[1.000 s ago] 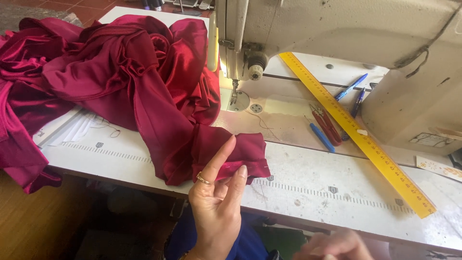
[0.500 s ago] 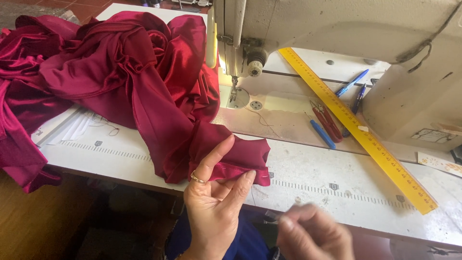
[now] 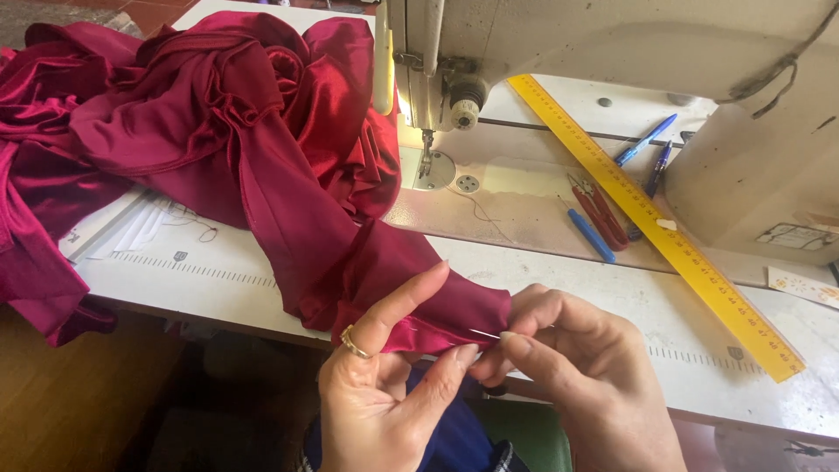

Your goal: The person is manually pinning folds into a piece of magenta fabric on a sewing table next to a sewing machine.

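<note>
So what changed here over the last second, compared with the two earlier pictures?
The right hand came up from the bottom edge and now meets the left hand at the folded end of the dark red satin fabric, pinching a thin pin or needle against it. The left hand went from resting on the fabric to gripping its fold. The sewing machine, yellow ruler and pens stayed put.

**What the bench is carrying**

We are looking at a white bench (image 3: 262, 280) with printed ruler marks. A heap of crimson satin fabric (image 3: 218, 122) is sprawling over its left side, a sewing machine (image 3: 612, 52) is standing at the back, and a yellow ruler (image 3: 655, 218), red snips (image 3: 599, 208) and blue pens (image 3: 645, 140) are lying just beside one another.
</note>
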